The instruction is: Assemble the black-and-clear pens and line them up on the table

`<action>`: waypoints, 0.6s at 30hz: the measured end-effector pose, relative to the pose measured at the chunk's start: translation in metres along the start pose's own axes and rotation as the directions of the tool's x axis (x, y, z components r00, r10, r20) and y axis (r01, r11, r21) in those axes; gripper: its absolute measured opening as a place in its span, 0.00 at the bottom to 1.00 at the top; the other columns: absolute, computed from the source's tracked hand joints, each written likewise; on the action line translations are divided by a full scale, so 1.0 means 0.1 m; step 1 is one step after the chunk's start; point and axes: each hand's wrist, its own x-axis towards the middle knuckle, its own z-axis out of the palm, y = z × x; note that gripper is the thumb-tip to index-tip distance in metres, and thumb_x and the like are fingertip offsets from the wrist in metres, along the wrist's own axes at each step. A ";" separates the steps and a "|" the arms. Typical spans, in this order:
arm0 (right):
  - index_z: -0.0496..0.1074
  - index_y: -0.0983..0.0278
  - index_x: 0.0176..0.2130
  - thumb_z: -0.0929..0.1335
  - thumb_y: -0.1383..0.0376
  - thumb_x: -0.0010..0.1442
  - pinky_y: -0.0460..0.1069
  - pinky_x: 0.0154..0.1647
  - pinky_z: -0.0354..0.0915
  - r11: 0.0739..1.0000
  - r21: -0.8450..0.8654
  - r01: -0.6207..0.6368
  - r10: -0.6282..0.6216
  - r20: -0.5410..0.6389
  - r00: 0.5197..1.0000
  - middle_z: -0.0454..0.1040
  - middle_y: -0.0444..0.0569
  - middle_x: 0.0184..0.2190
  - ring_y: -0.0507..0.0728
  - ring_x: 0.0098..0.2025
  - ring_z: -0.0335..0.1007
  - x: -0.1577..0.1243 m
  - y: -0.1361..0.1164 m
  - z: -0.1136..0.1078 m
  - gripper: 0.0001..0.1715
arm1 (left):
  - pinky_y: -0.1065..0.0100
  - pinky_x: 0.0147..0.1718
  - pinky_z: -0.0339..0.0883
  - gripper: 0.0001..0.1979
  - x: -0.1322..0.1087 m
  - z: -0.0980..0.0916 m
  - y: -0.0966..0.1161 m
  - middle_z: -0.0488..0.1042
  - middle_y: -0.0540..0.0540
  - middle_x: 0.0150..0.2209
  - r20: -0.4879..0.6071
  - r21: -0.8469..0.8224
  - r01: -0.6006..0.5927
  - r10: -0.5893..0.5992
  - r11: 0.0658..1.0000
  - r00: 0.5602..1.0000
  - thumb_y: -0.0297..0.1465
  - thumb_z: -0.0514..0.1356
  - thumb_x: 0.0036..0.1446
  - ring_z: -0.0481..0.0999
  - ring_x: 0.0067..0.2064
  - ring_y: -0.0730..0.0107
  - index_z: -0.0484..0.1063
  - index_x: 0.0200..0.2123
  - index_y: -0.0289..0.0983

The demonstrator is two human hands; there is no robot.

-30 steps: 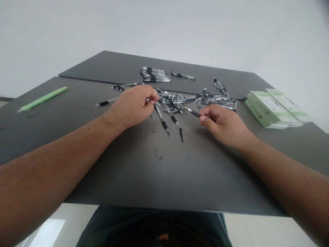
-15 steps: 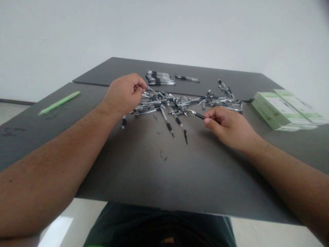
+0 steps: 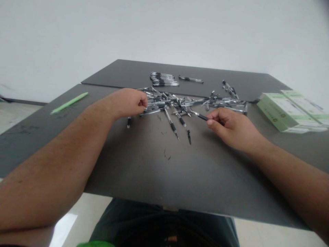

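Note:
A loose heap of clear pens with black grips lies across the middle of the dark grey table. My left hand is curled closed at the heap's left edge, its fingertips among the pens; what it holds is hidden. My right hand pinches the black-gripped end of one pen that points left into the heap. A single pen and a small black pen part lie just in front of the heap.
A tidy row of pens and one separate pen lie on the far table. Two green-and-white boxes sit at the right. A green pen lies far left. The table's near edge runs just in front of my body.
My left hand has drawn back from the top of the heap to its left edge and sits lower. My right hand keeps its pinch on the pen. The camera view has shifted a little.

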 end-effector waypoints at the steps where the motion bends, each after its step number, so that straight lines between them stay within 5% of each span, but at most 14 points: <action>1: 0.83 0.56 0.42 0.71 0.55 0.68 0.53 0.34 0.65 1.000 0.001 0.005 -0.005 -0.004 1.000 0.83 0.48 0.32 0.61 0.32 0.76 0.00 0.00 0.00 0.11 | 0.62 0.40 0.69 0.14 0.01 0.02 0.01 0.88 0.46 0.39 0.016 0.004 -0.013 0.013 1.000 1.000 0.35 0.62 0.56 0.84 0.40 0.57 0.86 0.41 0.44; 18: 0.82 0.56 0.42 0.71 0.56 0.68 0.54 0.35 0.67 1.000 0.001 0.022 -0.022 0.023 1.000 0.84 0.48 0.32 0.61 0.33 0.77 0.01 -0.01 -0.01 0.10 | 0.63 0.36 0.66 0.13 0.10 0.08 0.09 0.87 0.46 0.33 0.074 0.065 -0.005 0.001 0.998 0.997 0.38 0.61 0.57 0.82 0.35 0.59 0.88 0.34 0.45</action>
